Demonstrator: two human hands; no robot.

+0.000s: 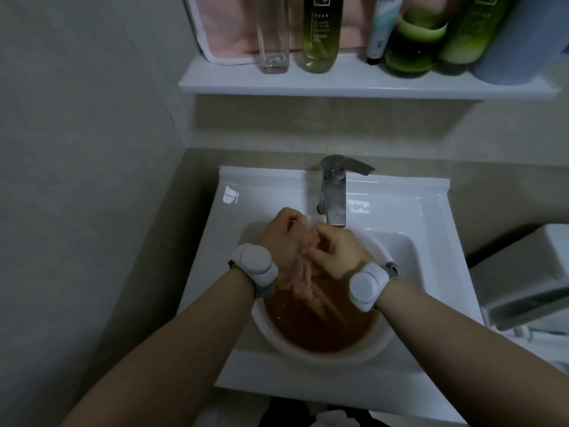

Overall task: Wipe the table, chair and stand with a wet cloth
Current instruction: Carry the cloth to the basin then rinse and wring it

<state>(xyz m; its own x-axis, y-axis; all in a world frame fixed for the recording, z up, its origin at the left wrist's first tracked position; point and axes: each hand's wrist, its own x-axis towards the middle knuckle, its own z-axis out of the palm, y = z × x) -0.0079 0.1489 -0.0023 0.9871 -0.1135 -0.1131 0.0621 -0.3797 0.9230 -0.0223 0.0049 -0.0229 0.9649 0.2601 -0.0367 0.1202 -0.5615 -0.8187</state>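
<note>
Both hands [284,238] wring cloth [300,272] over basin [323,354]; brown water inside

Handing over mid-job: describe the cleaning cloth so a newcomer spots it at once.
In the white sink sits a pale basin of brownish water, under the faucet. Over it the left hand and right hand grip the cloth: pinkish and twisted, unlike the flat pink fabric on the shelf.

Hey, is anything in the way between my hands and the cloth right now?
Nothing visible. The left hand and right hand both grip the pink cloth directly, over the basin; the faucet stands just behind them.
</note>
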